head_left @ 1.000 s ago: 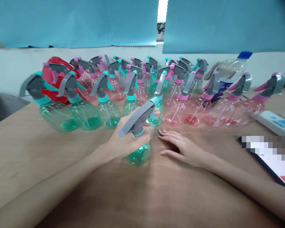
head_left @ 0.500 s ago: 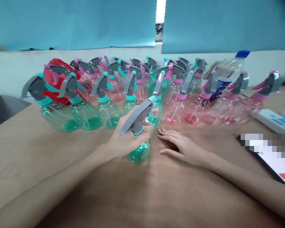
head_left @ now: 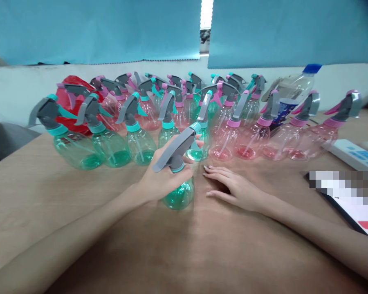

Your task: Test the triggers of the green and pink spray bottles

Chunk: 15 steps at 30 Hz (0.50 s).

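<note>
Many green spray bottles [head_left: 107, 149] stand left of my left hand [head_left: 164, 179], its fingers clamped around the neck of a green spray bottle [head_left: 178, 197] in front of the rows. My right hand [head_left: 234, 188] lies flat on the brown desk [head_left: 202, 245], fingers together. A wide swing could knock the pink spray bottles [head_left: 225, 147] over.

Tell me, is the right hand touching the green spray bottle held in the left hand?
Apart. The head view shows tabletop between the right hand and the green spray bottle, which the left hand grips.
</note>
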Each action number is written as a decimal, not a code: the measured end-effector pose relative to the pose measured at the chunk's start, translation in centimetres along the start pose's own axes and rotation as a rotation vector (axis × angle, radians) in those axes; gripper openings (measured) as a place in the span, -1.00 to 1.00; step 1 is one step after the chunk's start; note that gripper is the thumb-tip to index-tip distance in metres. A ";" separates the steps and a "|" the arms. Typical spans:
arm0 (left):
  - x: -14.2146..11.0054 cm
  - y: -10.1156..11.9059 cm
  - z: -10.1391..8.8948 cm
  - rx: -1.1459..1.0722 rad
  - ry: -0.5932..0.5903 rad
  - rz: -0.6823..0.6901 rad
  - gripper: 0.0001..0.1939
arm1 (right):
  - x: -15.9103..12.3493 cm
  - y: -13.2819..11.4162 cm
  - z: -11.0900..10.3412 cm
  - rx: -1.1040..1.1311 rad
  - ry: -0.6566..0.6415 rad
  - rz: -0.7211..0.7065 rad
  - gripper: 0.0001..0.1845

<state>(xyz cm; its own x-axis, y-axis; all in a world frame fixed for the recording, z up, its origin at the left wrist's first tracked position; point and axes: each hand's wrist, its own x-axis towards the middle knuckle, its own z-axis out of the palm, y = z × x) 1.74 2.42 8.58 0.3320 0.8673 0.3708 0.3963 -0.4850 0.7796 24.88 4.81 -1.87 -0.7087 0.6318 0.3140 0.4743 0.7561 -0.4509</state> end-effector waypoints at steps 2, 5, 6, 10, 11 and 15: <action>0.0 0.1 0.0 0.009 -0.007 -0.003 -0.52 | 0.0 0.0 0.0 -0.006 -0.005 -0.005 -0.46; 0.1 0.2 0.1 0.026 -0.008 -0.003 -0.51 | 0.0 0.0 0.0 0.004 0.007 -0.008 -0.47; 0.1 0.3 0.1 0.033 -0.004 -0.002 -0.50 | 0.0 0.0 0.0 0.008 0.010 -0.008 -0.47; 0.1 0.3 0.2 0.045 0.013 0.004 -0.52 | -0.1 0.1 0.1 0.008 0.005 -0.006 -0.47; 0.1 0.3 0.2 0.042 0.016 0.006 -0.52 | -0.1 0.1 0.1 0.004 0.002 -0.007 -0.47; 0.1 0.4 0.1 0.014 0.023 0.014 -0.54 | -0.1 0.1 0.1 -0.007 -0.002 -0.006 -0.46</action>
<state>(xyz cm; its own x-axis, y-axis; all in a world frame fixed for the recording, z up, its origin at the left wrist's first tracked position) 2.05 2.32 8.90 0.3177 0.8628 0.3932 0.4043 -0.4983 0.7670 24.96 4.81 -1.98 -0.7122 0.6273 0.3151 0.4738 0.7607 -0.4436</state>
